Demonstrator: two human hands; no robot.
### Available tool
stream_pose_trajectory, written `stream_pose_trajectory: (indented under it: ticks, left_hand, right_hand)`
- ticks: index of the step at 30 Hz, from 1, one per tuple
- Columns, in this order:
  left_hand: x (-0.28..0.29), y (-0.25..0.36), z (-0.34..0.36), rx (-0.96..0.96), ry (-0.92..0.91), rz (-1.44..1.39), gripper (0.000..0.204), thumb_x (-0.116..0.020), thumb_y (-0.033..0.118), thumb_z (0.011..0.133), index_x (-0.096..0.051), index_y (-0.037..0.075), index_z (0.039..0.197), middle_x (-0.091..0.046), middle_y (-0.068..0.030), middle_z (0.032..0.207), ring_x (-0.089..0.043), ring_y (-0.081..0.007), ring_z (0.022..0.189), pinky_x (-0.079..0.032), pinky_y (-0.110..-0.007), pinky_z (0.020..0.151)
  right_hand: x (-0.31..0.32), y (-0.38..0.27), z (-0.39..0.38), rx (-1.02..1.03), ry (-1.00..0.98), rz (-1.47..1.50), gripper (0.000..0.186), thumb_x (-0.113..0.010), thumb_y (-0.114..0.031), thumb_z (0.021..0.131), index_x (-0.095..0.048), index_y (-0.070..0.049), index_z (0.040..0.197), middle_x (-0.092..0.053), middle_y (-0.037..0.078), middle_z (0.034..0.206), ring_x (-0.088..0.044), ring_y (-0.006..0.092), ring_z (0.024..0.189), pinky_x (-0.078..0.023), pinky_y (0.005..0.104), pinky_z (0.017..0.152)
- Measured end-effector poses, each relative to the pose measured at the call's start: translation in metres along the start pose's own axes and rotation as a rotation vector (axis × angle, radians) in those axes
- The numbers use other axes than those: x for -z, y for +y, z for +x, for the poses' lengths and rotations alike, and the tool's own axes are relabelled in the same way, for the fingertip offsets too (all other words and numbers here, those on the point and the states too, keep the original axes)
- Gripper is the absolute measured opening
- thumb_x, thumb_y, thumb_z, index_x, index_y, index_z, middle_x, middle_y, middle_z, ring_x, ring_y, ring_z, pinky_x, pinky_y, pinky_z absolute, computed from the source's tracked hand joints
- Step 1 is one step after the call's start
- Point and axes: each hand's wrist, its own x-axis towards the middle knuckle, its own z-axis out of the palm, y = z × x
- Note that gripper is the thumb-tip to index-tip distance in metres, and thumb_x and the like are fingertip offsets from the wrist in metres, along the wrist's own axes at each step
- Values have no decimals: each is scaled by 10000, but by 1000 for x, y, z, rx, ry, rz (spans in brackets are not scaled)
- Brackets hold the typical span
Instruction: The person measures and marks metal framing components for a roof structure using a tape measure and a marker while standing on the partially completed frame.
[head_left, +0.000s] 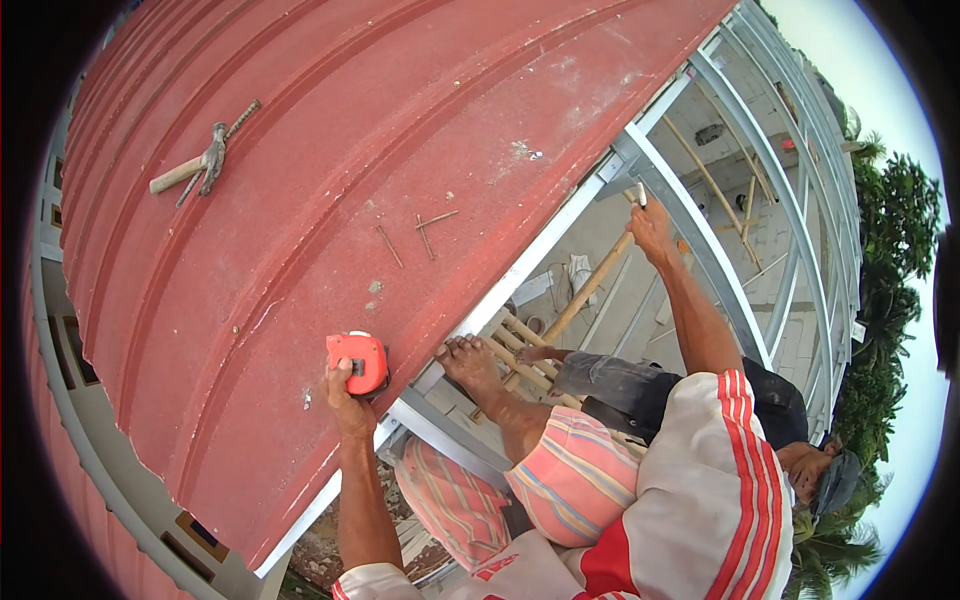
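Note:
A red-orange tape measure [371, 366] sits on the red metal roof sheet [290, 330], near the sheet's lower right edge. My left hand [347, 392] is closed on its side, with the thumb on the dark part of the case. Out to the right, my right hand [652, 232] grips a small, whitish, stick-like piece [640, 193] beside the joint of two silver steel beams [628, 152]. What exactly that piece is I cannot make out. Farther up on the sheet lies a claw hammer [176, 175], next to a ribbed steel bar [243, 118].
Several thin rusty rods [437, 217] lie loose on the sheet. My bare foot [468, 365] rests at its edge. Below the open steel framing [800, 230] are bamboo poles [590, 285] and a concrete floor. Another person in a cap [836, 480] is close by on the right.

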Motion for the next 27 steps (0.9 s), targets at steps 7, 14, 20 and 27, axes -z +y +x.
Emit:
stream_pose_trajectory:
  ticks: [7, 14, 20, 27]
  left_hand:
    - [-70, 9, -13, -89, 65, 172, 348, -543, 265, 838, -562, 0, 1062, -561, -65, 953, -543, -158, 859, -445, -310, 814]
    - [-66, -17, -2, -324, 25, 473, 339, -553, 248, 889, -499, 5, 1119, -515, -76, 1069, -490, -165, 996, -392, -320, 912]
    - [-54, -25, 1, -379, 66, 625, 343, -567, 228, 899, -468, 10, 1144, -482, -79, 1081, -471, -173, 999, -366, -326, 927]
    - [-63, -36, 3, -358, 157, 592, 364, -606, 193, 888, -442, 8, 1156, -477, -96, 1122, -474, -189, 1049, -357, -334, 959]
  right_hand:
    - [99, 172, 98, -13, 229, -419, 268, -483, -198, 846, -564, 35, 741, -601, 219, 710, -626, 347, 708, -476, 412, 646]
    - [106, 203, 113, -191, 208, -375, 571, -448, -469, 912, -635, 56, 1038, -597, 355, 1019, -551, 492, 1057, -429, 505, 910]
    - [99, 174, 105, -217, 102, -378, 696, -347, -544, 930, -590, 80, 1116, -589, 354, 1051, -531, 502, 1079, -416, 505, 912]
    - [108, 192, 119, -165, 96, -506, 781, -280, -642, 905, -534, 1, 1269, -517, 304, 1260, -440, 457, 1231, -333, 503, 1026]
